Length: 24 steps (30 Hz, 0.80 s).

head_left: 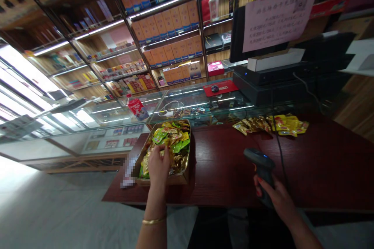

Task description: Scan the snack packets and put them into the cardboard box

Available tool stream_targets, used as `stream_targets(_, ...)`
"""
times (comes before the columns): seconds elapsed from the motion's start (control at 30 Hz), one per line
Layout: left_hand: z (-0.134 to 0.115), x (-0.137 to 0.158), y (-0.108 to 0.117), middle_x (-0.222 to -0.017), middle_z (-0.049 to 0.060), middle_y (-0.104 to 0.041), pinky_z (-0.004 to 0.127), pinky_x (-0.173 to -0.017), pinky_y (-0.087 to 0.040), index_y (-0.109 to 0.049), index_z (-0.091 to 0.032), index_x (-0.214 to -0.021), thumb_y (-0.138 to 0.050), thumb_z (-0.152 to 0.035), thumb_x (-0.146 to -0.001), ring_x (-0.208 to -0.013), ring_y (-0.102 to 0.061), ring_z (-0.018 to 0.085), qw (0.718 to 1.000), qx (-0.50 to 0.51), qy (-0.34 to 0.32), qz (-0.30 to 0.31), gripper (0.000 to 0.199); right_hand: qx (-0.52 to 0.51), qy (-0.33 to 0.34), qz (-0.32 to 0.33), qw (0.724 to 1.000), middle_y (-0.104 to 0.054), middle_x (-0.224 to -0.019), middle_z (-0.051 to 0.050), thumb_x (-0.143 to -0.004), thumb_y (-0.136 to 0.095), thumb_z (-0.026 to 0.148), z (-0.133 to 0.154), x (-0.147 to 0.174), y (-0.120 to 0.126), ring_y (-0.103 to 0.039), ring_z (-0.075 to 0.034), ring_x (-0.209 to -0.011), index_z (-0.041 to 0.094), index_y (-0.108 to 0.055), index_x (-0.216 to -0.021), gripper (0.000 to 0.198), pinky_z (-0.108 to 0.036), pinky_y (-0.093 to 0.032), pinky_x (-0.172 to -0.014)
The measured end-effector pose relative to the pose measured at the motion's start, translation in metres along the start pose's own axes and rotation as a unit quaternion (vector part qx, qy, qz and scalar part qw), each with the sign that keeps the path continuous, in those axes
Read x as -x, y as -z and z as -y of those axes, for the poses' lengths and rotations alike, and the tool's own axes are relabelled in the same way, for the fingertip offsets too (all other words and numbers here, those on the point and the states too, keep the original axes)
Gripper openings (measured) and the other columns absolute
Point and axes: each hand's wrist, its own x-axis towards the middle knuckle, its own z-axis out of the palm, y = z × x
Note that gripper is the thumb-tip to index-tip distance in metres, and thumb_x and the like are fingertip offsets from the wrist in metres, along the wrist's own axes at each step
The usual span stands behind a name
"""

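Observation:
My left hand (159,159) reaches into a cardboard box (186,178) filled with small gold, yellow and green snack packets (175,136). Its fingers are curled down and pinched on one of the packets, which they partly cover. In my right hand (273,192) is a dark barcode scanner (264,167), gripped by its handle and held above the front of the dark red wooden counter (219,163). A blue light glows on the scanner's head. Farther back on the counter lies a row of gold and yellow packets (271,124).
A scanner cable (279,144) crosses the counter on the right. Behind stands a glass display case (187,99), carrying a red mouse pad (224,87) and a red-and-white pouch (137,108). A monitor (238,35) with a paper notice stands at the back right.

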Motion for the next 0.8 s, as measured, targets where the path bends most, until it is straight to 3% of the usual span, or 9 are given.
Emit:
stream_targets(0.07,-0.019,0.012,-0.01,-0.094,0.005,-0.073,0.037,-0.077,-0.054,-0.061,-0.023,-0.102,-0.057,-0.045,-0.093,-0.084,-0.07,0.024,0.98,0.195,0.039,0.005,0.023,0.006,0.006,0.011,1.0,-0.061,-0.065,0.0,-0.079,-0.07,0.066,-0.002,-0.001,0.001,-0.056,-0.015,-0.055,0.021,-0.062,-0.087,0.046,-0.029,-0.048,-0.055)
stream_targets(0.17,-0.049,0.037,-0.049,-0.088,0.002,-0.072,0.029,-0.065,-0.055,-0.058,-0.024,-0.102,-0.064,-0.054,-0.088,-0.074,-0.07,0.02,0.896,0.422,0.103,0.098,0.034,0.001,0.015,0.02,1.0,-0.06,-0.063,0.001,-0.082,-0.069,0.062,-0.003,-0.001,0.001,-0.054,-0.014,-0.056,0.02,-0.062,-0.088,0.043,-0.027,-0.047,-0.055)
stream_targets(0.27,-0.064,0.059,-0.101,-0.084,0.002,-0.071,0.025,-0.063,-0.054,-0.056,-0.023,-0.102,-0.073,-0.051,-0.082,-0.072,-0.07,0.018,0.835,0.503,0.156,0.163,0.038,0.007,0.019,0.024,1.0,-0.058,-0.06,0.002,-0.084,-0.067,0.063,-0.003,-0.001,0.0,-0.054,-0.014,-0.056,0.02,-0.062,-0.084,0.043,-0.027,-0.045,-0.055)
stream_targets(0.33,-0.064,0.069,-0.13,-0.094,0.005,-0.073,0.028,-0.068,-0.056,-0.055,-0.023,-0.111,-0.078,-0.047,-0.077,-0.079,-0.072,0.02,0.802,0.534,0.191,0.19,0.048,0.013,0.018,0.014,1.0,-0.059,-0.06,0.002,-0.082,-0.067,0.065,-0.003,-0.001,-0.001,-0.054,-0.014,-0.055,0.019,-0.062,-0.083,0.046,-0.027,-0.045,-0.055)
stream_targets(0.43,-0.054,0.078,-0.156,-0.115,0.009,-0.072,0.03,-0.078,-0.057,-0.056,-0.023,-0.12,-0.086,-0.036,-0.07,-0.095,-0.073,0.023,0.783,0.55,0.201,0.209,0.06,0.015,0.004,0.0,1.0,-0.061,-0.063,0.001,-0.078,-0.069,0.067,-0.006,0.0,-0.003,-0.055,-0.014,-0.052,0.018,-0.065,-0.094,0.052,-0.029,-0.047,-0.054)
stream_targets(0.53,-0.045,0.085,-0.165,-0.118,0.008,-0.071,0.032,-0.084,-0.057,-0.06,-0.023,-0.115,-0.09,-0.031,-0.064,-0.102,-0.071,0.024,0.788,0.543,0.201,0.21,0.059,0.014,-0.005,0.006,1.0,-0.065,-0.071,0.001,-0.078,-0.071,0.066,-0.011,0.003,-0.007,-0.056,-0.014,-0.052,0.017,-0.063,-0.114,0.062,-0.029,-0.048,-0.053)
stream_targets(0.63,-0.043,0.085,-0.163,-0.12,0.008,-0.071,0.034,-0.085,-0.056,-0.061,-0.024,-0.118,-0.088,-0.032,-0.067,-0.103,-0.07,0.025,0.77,0.567,0.213,0.201,0.059,0.03,-0.011,0.018,0.999,-0.066,-0.073,0.001,-0.08,-0.069,0.066,-0.014,0.009,-0.012,-0.057,-0.015,-0.052,0.017,-0.062,-0.12,0.063,-0.029,-0.048,-0.054)
stream_targets(0.7,-0.043,0.082,-0.158,-0.118,0.007,-0.071,0.031,-0.08,-0.056,-0.056,-0.027,-0.129,-0.084,-0.029,-0.07,-0.096,-0.071,0.022,0.736,0.603,0.228,0.207,0.066,0.06,-0.016,0.016,0.998,-0.065,-0.068,0.001,-0.081,-0.066,0.067,-0.013,0.015,-0.017,-0.059,-0.016,-0.053,0.018,-0.065,-0.111,0.057,-0.03,-0.048,-0.056)
stream_targets(0.8,-0.041,0.074,-0.15,-0.099,0.002,-0.071,0.022,-0.058,-0.049,-0.05,-0.032,-0.141,-0.075,-0.028,-0.074,-0.066,-0.063,0.013,0.641,0.667,0.277,0.26,0.072,0.111,-0.019,0.012,0.994,-0.063,-0.061,0.002,-0.081,-0.062,0.069,-0.009,0.026,-0.023,-0.061,-0.018,-0.055,0.02,-0.066,-0.094,0.05,-0.031,-0.049,-0.058)
